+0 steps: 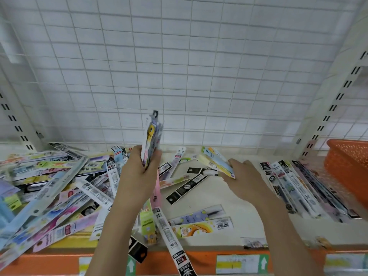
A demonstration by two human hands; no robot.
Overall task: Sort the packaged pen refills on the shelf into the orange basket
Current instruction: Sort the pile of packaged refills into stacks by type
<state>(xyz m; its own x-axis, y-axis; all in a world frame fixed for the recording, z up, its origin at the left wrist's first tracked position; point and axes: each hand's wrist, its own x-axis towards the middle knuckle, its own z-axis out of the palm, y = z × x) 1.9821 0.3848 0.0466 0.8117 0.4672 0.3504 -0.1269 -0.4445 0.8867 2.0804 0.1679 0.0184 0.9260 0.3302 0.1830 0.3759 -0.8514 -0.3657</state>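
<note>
Head view. Shelf (239,208): cream surface, orange front edge with white-and-green arrow labels; white wire grid (179,66) behind, slotted uprights at far left and far right. Left hand (137,168): raised above the shelf at centre, clenched around a bundle (152,136) of refill packs held upright, tops pointing at the grid, lower ends showing below the palm. Right hand (242,176): just right of centre, low over the shelf, fingers pinched on a pastel pack (217,162) of yellow and blue that slants up to the far left. Pile (51,188): many refill packs heaped loosely on the left half of the shelf, crossing one another at all angles, some overhanging the near edge. Black pack (186,186): lies diagonally on bare shelf between the two hands. Two packs (201,222): near centre, side by side, one lilac, one with a cartoon figure and barcode. Row (294,188): several packs laid roughly parallel on the right, running near to far, beside the basket. Basket (348,166): orange, perforated plastic, at the far right of the shelf, partly cut off by the frame; whether it holds anything cannot be told.
</note>
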